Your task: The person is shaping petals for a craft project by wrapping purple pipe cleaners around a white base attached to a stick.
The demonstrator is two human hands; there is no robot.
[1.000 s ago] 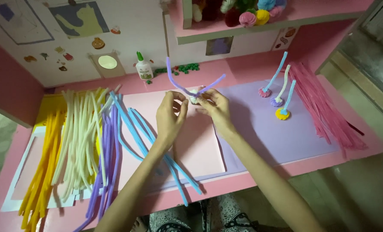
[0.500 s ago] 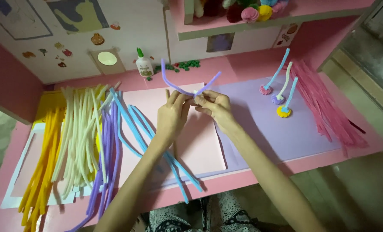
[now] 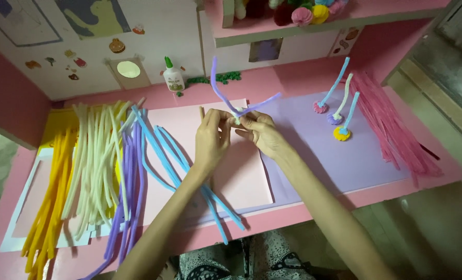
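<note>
— Pink desk (image 3: 303, 207), pink sheet (image 3: 241, 176) and lilac sheet (image 3: 340, 161) on top. Hands?

— Left hand (image 3: 212, 137) and right hand (image 3: 259, 132) touching above the pink sheet, fingers pinched shut on a purple pipe cleaner (image 3: 225, 96), ends forking upward.

— Nearby?

— Blue pipe cleaners (image 3: 163, 153) just left; glue bottle (image 3: 173, 76) behind; three stemmed spirals (image 3: 337, 111) right.

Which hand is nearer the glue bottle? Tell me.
Left. The left hand sits just below and slightly right of the glue bottle at the back of the desk; the right hand is farther right, both pinching the purple pipe cleaner.
</note>
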